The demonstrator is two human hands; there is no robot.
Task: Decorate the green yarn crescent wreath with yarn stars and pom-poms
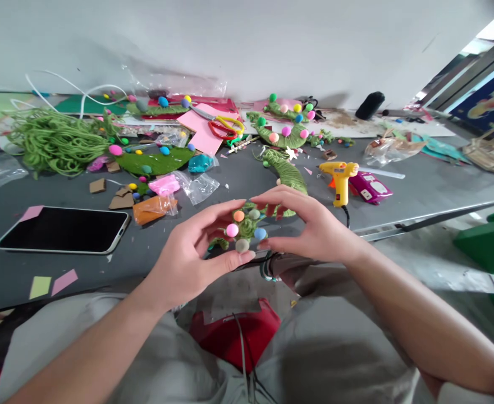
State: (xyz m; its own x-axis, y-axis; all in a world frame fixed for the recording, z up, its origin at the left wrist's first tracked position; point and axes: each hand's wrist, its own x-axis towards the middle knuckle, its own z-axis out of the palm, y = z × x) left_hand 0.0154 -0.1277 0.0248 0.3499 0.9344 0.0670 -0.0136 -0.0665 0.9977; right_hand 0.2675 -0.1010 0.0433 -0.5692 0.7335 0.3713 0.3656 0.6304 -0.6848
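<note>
Between my two hands, over the table's front edge, is a small green yarn piece [247, 229] ringed with colored pompoms: orange, pink, blue and grey-green ones. My left hand [196, 247] curls round its left and lower side, with the thumb under the grey pompom [242, 246]. My right hand [306, 221] arches over the right side, fingers at the top and thumb near the blue pompom [260, 234]. Just behind my right fingers lies a curved green yarn-wrapped shape [289, 174], partly hidden by that hand.
A yellow glue gun [339, 179] stands at the right beside a purple packet [371, 187]. On the left lie a phone [64, 230] and a heap of green yarn [57, 140]. Scissors [224, 126] rest on pink paper [202, 140] at the back. Pompom-covered yarn shapes [283, 134] sit behind.
</note>
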